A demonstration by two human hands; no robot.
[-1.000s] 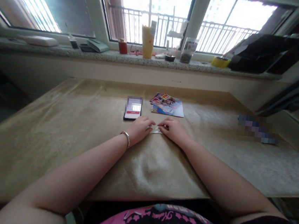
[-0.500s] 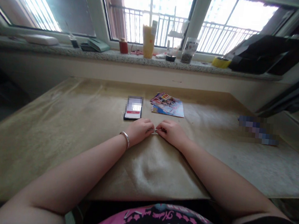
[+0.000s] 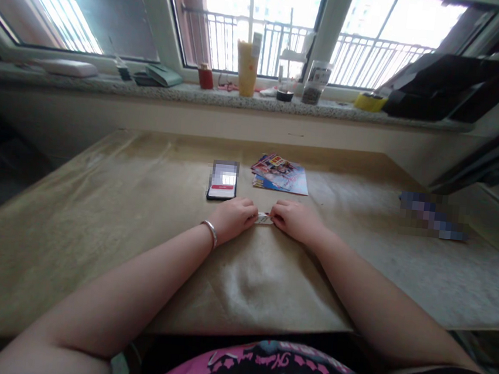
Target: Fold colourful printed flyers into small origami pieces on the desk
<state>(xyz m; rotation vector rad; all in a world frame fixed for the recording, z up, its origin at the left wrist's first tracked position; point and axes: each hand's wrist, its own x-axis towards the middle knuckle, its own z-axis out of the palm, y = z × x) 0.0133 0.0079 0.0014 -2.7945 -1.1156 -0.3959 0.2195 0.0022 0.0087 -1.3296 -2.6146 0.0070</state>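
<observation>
Both my hands rest on a table covered in brown paper (image 3: 97, 213). My left hand (image 3: 231, 216), with a silver bracelet on its wrist, and my right hand (image 3: 294, 219) have curled fingers. Each pinches one end of a small pale folded piece of paper (image 3: 264, 218) lying flat between them. A phone (image 3: 222, 180) with a lit screen lies just beyond my left hand. A stack of colourful printed sheets (image 3: 280, 175) lies to the right of the phone.
A blurred flat object (image 3: 432, 215) lies at the table's right. The stone windowsill (image 3: 109, 86) behind holds a yellow cup (image 3: 246, 68), a red jar (image 3: 206, 77), a clear container (image 3: 315, 83), yellow tape (image 3: 367, 102) and a black device (image 3: 435, 87).
My hands came together over the small paper, then drew slightly apart, so a strip of it shows between the fingertips again.
</observation>
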